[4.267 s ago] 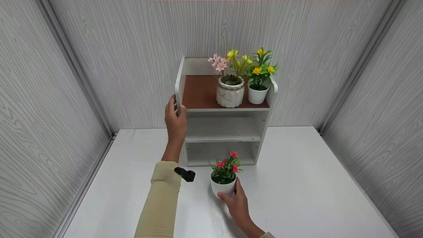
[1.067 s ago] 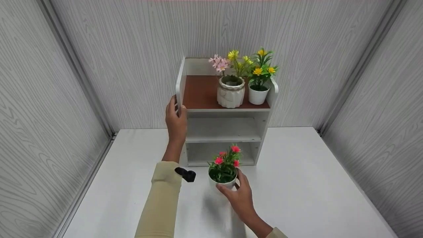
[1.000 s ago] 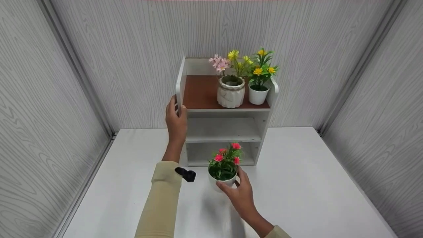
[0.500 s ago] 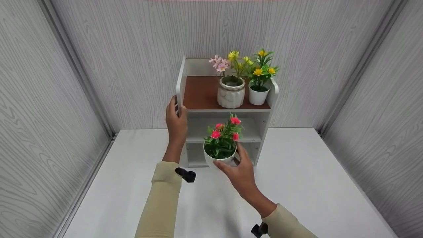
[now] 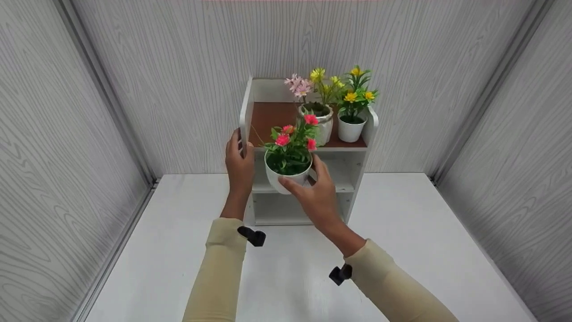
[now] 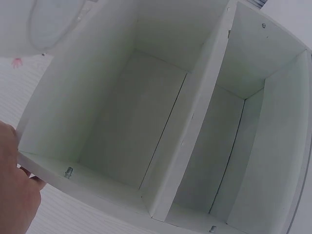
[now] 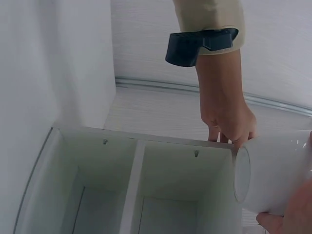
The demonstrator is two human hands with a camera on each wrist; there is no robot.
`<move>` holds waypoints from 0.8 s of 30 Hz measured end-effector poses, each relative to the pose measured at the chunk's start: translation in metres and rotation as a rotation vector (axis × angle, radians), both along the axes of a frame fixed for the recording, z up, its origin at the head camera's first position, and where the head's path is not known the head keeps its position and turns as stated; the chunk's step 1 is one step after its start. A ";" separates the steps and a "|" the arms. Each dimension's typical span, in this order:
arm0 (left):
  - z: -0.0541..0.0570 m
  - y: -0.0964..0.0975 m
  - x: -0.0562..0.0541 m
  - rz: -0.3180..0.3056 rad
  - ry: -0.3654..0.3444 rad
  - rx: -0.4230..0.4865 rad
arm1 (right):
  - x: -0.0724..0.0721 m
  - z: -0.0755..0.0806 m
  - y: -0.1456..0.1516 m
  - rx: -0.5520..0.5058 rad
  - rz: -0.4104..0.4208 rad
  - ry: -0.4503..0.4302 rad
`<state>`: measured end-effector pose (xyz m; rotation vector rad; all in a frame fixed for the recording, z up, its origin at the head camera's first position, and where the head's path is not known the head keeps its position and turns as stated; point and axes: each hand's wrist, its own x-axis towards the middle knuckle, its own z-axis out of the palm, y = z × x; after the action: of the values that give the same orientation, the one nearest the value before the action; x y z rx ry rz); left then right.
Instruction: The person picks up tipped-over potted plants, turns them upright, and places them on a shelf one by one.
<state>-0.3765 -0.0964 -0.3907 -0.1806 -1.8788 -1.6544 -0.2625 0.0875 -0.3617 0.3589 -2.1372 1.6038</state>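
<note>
My right hand (image 5: 318, 197) grips a white flowerpot (image 5: 286, 181) holding a plant with pink-red flowers (image 5: 282, 139). It holds the pot in front of the white shelf unit (image 5: 357, 167), just below the brown top board (image 5: 268, 115). My left hand (image 5: 240, 165) grips the unit's left side panel, thumb at the front edge and fingers behind. The left wrist view shows part of that left hand (image 6: 17, 195) at the panel's edge. In the right wrist view the pot's white base (image 7: 273, 168) overlaps the upper corner of the unit.
On the top board stand a fluted cream pot (image 5: 325, 129) with pink and pale yellow flowers and, to its right, a small white pot (image 5: 351, 130) with orange-yellow flowers. Two white compartments lie below. The unit stands on a white table (image 5: 402, 232) between grey wood-grain walls (image 5: 178, 67).
My right hand has lifted the pink-red flowered pot from low over the table up towards the top board, drifting slightly left. The left hand keeps its hold on the side panel.
</note>
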 end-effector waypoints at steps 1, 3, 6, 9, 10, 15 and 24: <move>0.000 0.000 -0.001 0.003 -0.002 0.000 | -0.003 0.003 -0.002 0.001 -0.004 0.012; 0.000 0.000 -0.002 0.004 -0.007 -0.001 | -0.009 0.010 -0.005 0.002 -0.004 0.029; 0.001 0.000 -0.003 0.007 -0.015 -0.001 | -0.018 0.018 -0.009 0.001 -0.011 0.042; 0.001 0.001 -0.003 0.007 -0.013 -0.008 | -0.027 0.024 -0.012 0.001 -0.025 0.034; 0.001 0.001 -0.002 0.008 -0.012 -0.011 | -0.030 0.025 -0.013 0.005 -0.035 0.027; 0.001 0.001 -0.001 0.022 -0.020 -0.026 | -0.043 0.032 -0.018 0.045 -0.067 0.029; -0.002 0.000 -0.002 0.035 0.011 -0.048 | -0.061 0.040 -0.031 0.085 -0.085 0.070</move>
<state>-0.3786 -0.0968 -0.3925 -0.1750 -1.9043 -1.5832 -0.3238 0.0564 -0.3213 0.3410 -2.1425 1.4370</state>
